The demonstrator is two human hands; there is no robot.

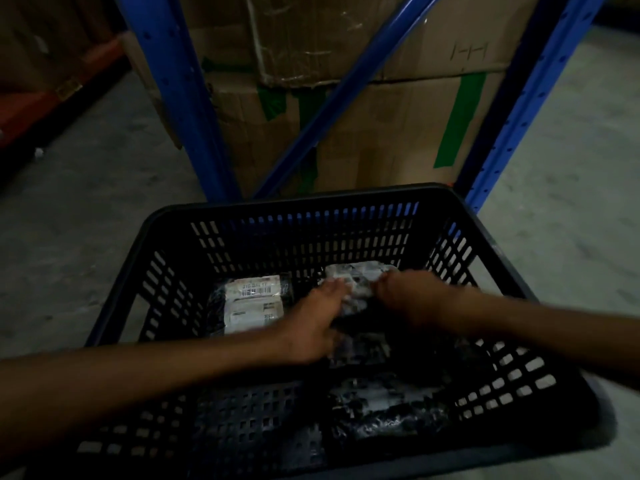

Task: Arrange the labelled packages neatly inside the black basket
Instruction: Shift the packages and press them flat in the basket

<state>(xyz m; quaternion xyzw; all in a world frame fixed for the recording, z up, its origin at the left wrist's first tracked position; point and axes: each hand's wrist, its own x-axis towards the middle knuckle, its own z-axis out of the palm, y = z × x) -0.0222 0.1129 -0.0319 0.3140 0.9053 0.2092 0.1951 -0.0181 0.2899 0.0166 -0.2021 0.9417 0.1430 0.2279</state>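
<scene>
Both hands, left hand (317,320) and right hand (403,299), grip one plastic-wrapped, white-labelled package (356,282) at the far right corner of the black slatted plastic basket (311,199), directly under them; its long axis is blurred.

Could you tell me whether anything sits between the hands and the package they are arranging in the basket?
Nothing visible does. The left hand and right hand already rest on the far-right package inside the black basket; the labelled package lies clear to the left.

barcode label (252,288) on package, text perhaps illegible
</scene>
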